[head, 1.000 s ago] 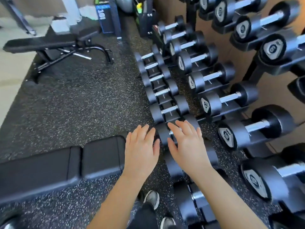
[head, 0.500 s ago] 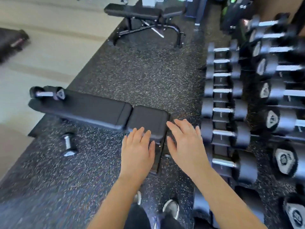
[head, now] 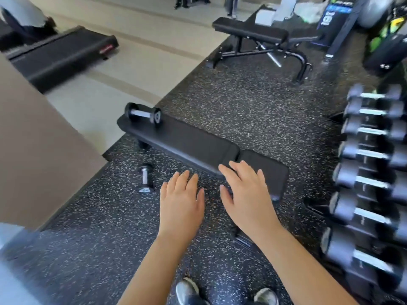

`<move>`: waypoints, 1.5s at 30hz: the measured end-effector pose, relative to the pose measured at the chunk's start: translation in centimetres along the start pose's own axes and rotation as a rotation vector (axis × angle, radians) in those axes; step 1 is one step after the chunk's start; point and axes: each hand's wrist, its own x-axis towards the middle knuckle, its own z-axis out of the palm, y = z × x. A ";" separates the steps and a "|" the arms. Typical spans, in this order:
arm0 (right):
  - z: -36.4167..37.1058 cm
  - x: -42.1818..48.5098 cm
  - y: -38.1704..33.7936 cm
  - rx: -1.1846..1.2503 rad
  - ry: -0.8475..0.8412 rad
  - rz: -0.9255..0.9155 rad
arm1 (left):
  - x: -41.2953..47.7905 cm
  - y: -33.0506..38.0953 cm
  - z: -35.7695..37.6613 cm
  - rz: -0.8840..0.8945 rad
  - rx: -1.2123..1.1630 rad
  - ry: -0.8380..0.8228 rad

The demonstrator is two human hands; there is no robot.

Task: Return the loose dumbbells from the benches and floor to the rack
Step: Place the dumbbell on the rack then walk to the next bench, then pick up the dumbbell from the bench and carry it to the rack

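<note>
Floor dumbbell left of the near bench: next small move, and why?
Probably lower the left hand to the small black dumbbell with the chrome handle on the speckled rubber floor. Both hands are open and empty, and it lies closer than the dumbbell on the black padded bench.

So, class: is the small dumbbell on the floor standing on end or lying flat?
Lying flat: the floor dumbbell shows its whole handle, both heads on the mat.

Flat black bench (head: 189, 146) with one dumbbell (head: 143, 112) at its far end, speckled rubber floor (head: 99, 227) with small dumbbell (head: 145, 180) beside bench
</note>
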 end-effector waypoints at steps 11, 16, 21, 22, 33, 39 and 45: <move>5.7 6.4 -7.4 0.011 -0.055 -0.136 | 3.0 -8.5 -1.6 -0.199 -0.004 0.103; 7.7 12.4 -7.4 0.033 -0.109 -0.165 | 8.4 -10.7 -0.8 -0.229 0.029 0.125; 8.6 20.6 -6.1 0.056 -0.126 -0.186 | 16.0 -11.7 -0.3 -0.236 0.089 0.166; 8.7 22.3 -5.8 0.054 -0.141 -0.192 | 17.7 -11.9 -0.1 -0.239 0.090 0.174; 12.6 36.0 -6.8 0.040 -0.238 -0.280 | 28.7 -17.1 1.4 -0.322 0.102 0.173; 16.6 42.7 -10.3 0.034 -0.213 -0.274 | 34.5 -22.7 1.5 -0.297 0.102 0.133; 20.4 49.0 -15.2 0.030 -0.234 -0.307 | 40.6 -29.7 0.4 -0.265 0.075 0.133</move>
